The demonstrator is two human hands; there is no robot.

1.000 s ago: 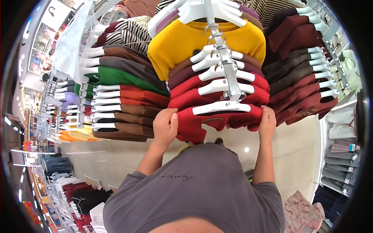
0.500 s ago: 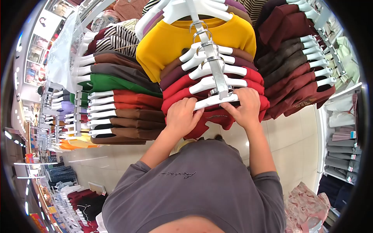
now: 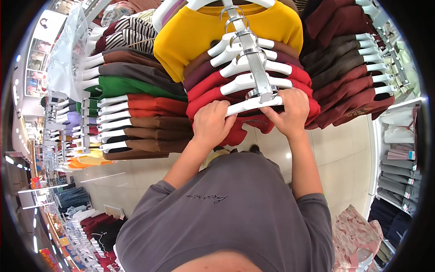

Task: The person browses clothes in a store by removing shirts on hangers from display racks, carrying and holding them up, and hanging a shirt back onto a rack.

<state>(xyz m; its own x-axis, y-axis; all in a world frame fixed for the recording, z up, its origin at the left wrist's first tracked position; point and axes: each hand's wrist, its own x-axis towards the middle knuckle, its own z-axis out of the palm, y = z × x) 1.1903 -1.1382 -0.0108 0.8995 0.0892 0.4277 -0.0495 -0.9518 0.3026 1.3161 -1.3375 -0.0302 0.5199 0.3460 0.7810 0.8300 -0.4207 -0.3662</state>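
Note:
A white hanger (image 3: 247, 106) hangs at the front end of a metal display arm (image 3: 259, 75), carrying a red shirt (image 3: 233, 129). My left hand (image 3: 211, 123) is closed around the hanger's left shoulder and the cloth there. On the opposite shoulder my right hand (image 3: 292, 112) grips in the same way, its thumb lying along the hanger. Behind it, more red and dark purple shirts hang on white hangers, with a yellow shirt (image 3: 186, 43) farther back. The palms and the undersides of my fingers are hidden.
Racks with brown, green and orange-red garments (image 3: 154, 106) stand at the left, beside a clear plastic sheet (image 3: 68, 59). Maroon garments (image 3: 353, 97) hang at the right. Shelves of folded clothes (image 3: 396, 170) line the far right, above tiled floor (image 3: 335, 158).
The camera view has shifted slightly, so the rack and both hands sit a little higher in the picture. Both hands keep their grip on the same hanger.

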